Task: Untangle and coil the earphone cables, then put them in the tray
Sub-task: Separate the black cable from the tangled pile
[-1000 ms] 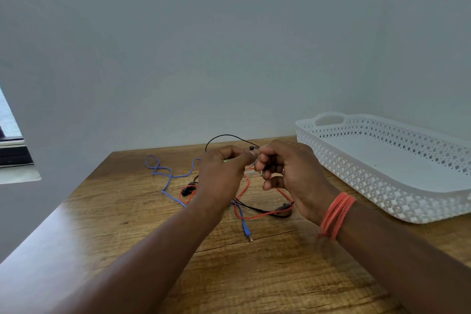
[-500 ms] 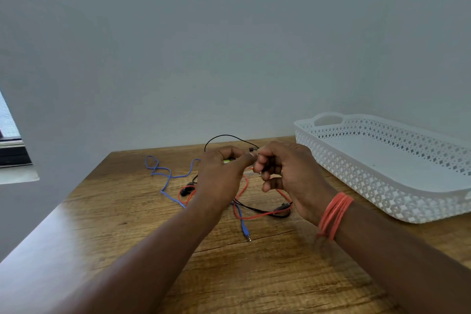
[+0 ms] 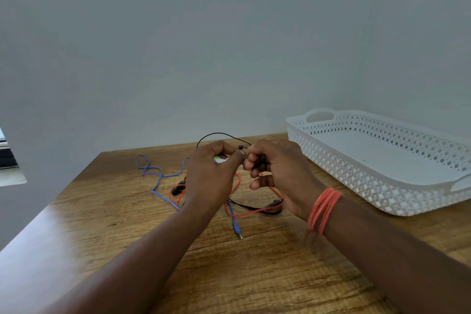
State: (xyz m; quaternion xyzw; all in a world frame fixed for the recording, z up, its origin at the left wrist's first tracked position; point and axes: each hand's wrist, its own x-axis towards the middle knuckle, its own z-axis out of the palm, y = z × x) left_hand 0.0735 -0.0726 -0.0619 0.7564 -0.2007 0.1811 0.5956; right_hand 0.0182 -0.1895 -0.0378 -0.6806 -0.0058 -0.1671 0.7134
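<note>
Left hand (image 3: 209, 173): raised above the table, fingers curled, the black cable (image 3: 221, 134) pinched at thumb and fingertip.
Right hand (image 3: 277, 168): held just beside the left, fingers curled round the same black cable.
Black cable: a thin loop is seen arching up behind both hands.
Red cable (image 3: 252, 214): tangled on the wooden table (image 3: 102, 237) below the hands, crossed by black strands.
Blue cable (image 3: 155, 176): trailed out to the left, its plug (image 3: 238, 232) lying nearer the camera.
Tray (image 3: 377, 194): white, perforated, set well apart on the right, no cable in it.
</note>
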